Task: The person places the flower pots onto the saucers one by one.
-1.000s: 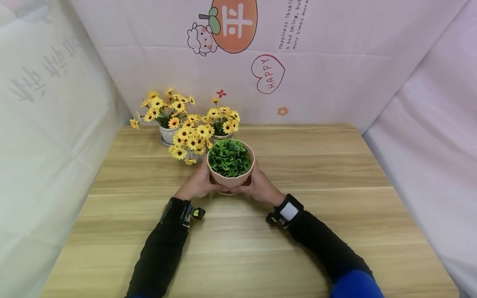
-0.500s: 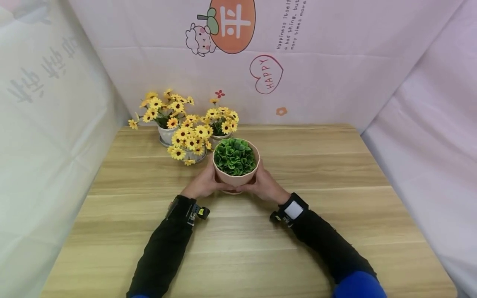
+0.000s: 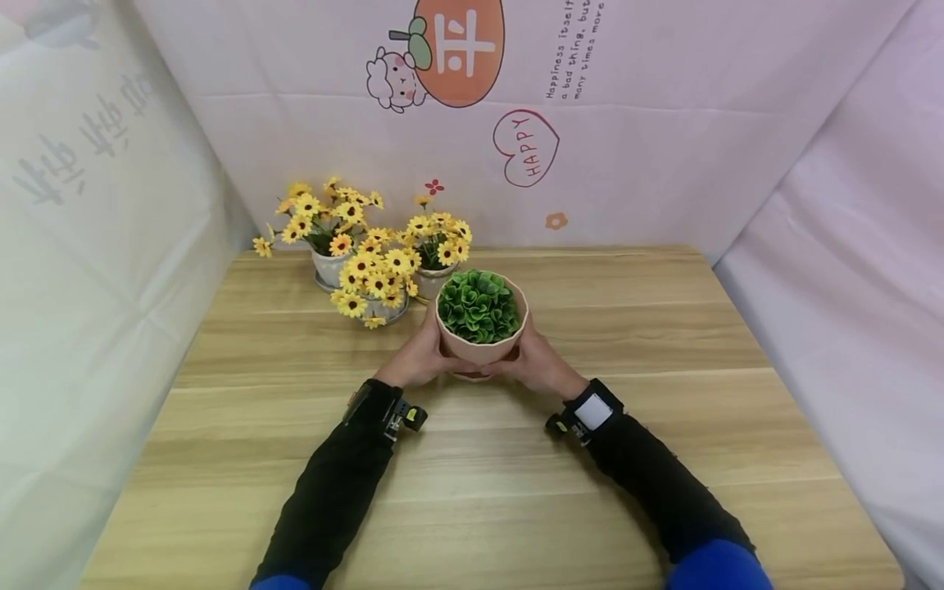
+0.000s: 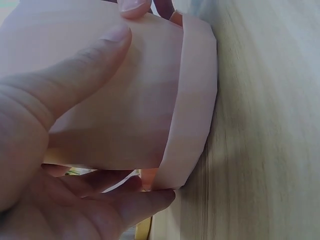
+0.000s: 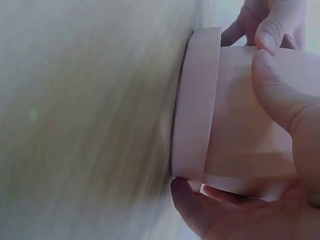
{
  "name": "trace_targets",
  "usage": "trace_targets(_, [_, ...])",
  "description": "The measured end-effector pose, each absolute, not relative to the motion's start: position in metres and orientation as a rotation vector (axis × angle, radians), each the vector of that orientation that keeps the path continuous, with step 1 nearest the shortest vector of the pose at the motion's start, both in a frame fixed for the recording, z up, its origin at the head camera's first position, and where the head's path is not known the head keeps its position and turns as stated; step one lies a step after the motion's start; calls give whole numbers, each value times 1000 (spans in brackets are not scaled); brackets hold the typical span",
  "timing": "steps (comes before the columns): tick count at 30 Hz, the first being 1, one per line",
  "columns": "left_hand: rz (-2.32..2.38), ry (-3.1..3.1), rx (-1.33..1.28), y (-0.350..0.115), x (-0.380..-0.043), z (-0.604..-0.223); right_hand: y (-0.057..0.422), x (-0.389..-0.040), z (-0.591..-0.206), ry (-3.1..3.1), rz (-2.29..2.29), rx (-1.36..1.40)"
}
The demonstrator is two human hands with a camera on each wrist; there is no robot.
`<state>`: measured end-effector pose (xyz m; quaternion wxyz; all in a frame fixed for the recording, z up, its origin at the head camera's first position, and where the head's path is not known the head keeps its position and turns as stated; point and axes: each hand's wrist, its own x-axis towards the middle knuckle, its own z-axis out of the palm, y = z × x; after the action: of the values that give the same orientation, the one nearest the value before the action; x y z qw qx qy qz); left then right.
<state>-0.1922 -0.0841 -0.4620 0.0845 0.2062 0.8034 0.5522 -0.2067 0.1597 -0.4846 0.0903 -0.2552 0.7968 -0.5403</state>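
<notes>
A pale pink flowerpot (image 3: 483, 353) with a saucer (image 4: 192, 105) at its base holds a round green leafy plant (image 3: 478, 307). My left hand (image 3: 423, 352) grips the pot's left side, its thumb across the front wall and a fingertip at the saucer. From the other side my right hand (image 3: 542, 361) grips the pot the same way, and the two thumbs come close together at the front. In both wrist views the saucer sits right at the wooden surface. Some fingers are hidden behind the pot.
Three pots of yellow daisies stand at the back left: one at the far left (image 3: 329, 266), one in front (image 3: 379, 283), one (image 3: 435, 281) just behind the leafy plant. The wooden table (image 3: 649, 344) is bordered by white printed cloth (image 3: 627, 164) behind and at both sides.
Both hands have moved right with the green plant's pot, keeping their grip. More of the daisy pot behind it shows now. The daisies have stayed in place.
</notes>
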Motion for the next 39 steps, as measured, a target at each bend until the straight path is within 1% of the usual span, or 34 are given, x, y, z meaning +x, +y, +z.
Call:
trace_targets(8, [1626, 2421, 626, -76, -201, -467, 167, -211, -482, 2363, -1596, -737])
trace_targets(29, [1568, 2441, 632, -56, -217, -459, 186, -225, -481, 2391, -1569, -706])
trace_targets(39, [1593, 2399, 635, -49, -231, -465, 195, -232, -482, 2400, -1552, -659])
